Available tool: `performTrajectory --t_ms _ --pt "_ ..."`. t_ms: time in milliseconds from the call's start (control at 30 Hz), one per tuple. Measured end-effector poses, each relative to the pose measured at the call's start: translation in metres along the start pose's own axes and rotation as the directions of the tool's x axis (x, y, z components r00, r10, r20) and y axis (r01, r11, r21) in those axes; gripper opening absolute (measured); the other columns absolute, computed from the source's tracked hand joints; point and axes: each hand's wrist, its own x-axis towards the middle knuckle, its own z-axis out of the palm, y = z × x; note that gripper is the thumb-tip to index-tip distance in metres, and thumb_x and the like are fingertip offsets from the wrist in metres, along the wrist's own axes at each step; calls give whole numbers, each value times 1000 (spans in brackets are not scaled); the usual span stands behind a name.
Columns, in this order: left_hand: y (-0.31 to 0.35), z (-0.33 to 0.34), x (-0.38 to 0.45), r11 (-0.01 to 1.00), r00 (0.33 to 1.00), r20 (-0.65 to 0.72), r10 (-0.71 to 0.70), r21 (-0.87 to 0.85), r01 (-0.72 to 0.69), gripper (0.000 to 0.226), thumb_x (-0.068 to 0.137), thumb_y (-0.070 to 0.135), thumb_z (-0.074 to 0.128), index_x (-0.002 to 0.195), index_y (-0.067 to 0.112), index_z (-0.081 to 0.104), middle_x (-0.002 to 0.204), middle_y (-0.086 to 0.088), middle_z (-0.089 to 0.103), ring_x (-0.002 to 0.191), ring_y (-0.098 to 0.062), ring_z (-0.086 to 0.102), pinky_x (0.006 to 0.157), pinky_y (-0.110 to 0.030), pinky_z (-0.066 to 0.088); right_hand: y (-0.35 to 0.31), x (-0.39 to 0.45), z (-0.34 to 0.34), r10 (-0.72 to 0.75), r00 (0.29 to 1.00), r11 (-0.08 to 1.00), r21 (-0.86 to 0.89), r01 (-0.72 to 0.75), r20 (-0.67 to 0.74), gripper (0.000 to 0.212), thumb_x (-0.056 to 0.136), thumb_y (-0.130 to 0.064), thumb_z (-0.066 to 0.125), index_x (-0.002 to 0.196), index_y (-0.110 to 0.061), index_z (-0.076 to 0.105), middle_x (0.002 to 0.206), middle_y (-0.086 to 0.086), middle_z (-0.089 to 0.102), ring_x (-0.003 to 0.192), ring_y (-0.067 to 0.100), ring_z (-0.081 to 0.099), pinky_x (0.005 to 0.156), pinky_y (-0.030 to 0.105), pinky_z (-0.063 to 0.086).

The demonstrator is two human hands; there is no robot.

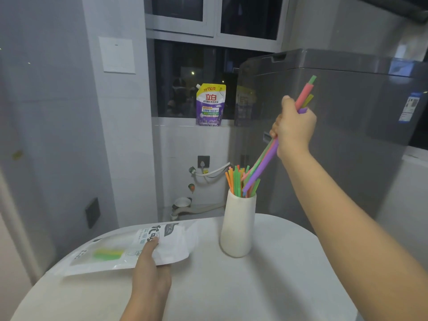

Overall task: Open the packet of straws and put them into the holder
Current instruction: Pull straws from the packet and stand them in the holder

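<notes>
The right hand [294,128] is gripping a small bundle of straws [266,163], fingers curled round the middle of it, raised at 1 o'clock from the holder [238,225]. The bundle is tilting: its upper ends are pointing to 1 o'clock above the hand, and its lower ends are reaching down into the holder's mouth among the straws already standing there [238,181]. Those standing straws, orange and green for the most part, are fanning out and crowding the opening around the incoming ends.

The holder, a white upright cylinder, is standing on the round white table [266,286], toward the far edge.

The left hand [150,272] is holding the packet [129,246] at 9 o'clock from the holder, thumb lying on top of it; the other fingers are hidden beneath. The packet is lying flat on the table, clear of the holder, with a few green and yellow straws showing through its window [108,254].

Behind the holder, at 12 to 2 o'clock, a grey washing machine [347,112] is standing close to the table. A purple detergent pouch [210,105] is sitting on the window ledge at 11 o'clock. Hoses and a wall socket [203,161] are showing below the ledge.
</notes>
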Motion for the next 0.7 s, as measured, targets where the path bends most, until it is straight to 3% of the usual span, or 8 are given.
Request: performTrajectory --t_ms 100,233,300,467,567,700 --pt "0 0 1 1000 1000 6 -1 -2 1 22 93 2 51 110 13 59 103 1 67 91 -13 65 62 -24 59 13 0 3 -13 1000 994 -110 15 13 35 86 -28 55 57 -19 38 40 -6 37 32 12 36 40 24 36" --pt "-2 0 1 1000 1000 10 16 1 -16 39 93 1 50 130 10 53 117 -4 65 95 -14 64 75 -29 58 24 1 7 -22 1000 973 -229 23 6 33 89 -32 54 59 -21 43 51 -2 43 36 9 43 42 23 41" --pt "-3 1 1 1000 1000 11 20 4 -20 42 93 2 51 134 9 52 122 -5 63 95 -14 64 73 -28 59 27 2 9 -16 1000 961 -277 16 3 31 90 -34 53 63 -22 46 55 -1 47 40 9 48 44 21 44" --pt "-2 1 4 999 1000 6 28 17 -28 39 93 1 51 131 10 54 117 -4 65 97 -15 64 82 -33 53 29 3 15 -23 1000 956 -292 27 17 29 91 -34 53 64 -22 47 58 -1 48 45 10 49 44 21 44" --pt "-3 1 4 999 999 16 28 22 -28 30 93 1 51 120 12 57 109 -1 67 95 -14 65 78 -31 57 26 5 15 -33 999 950 -309 35 11 31 90 -33 53 62 -21 45 57 0 46 45 11 48 43 20 44" --pt "-5 2 5 999 999 11 31 37 -31 25 93 1 50 113 12 59 105 -1 67 95 -16 64 84 -33 51 18 11 16 -33 999 951 -306 30 -3 30 89 -32 53 63 -21 44 57 0 45 45 12 46 44 22 44"
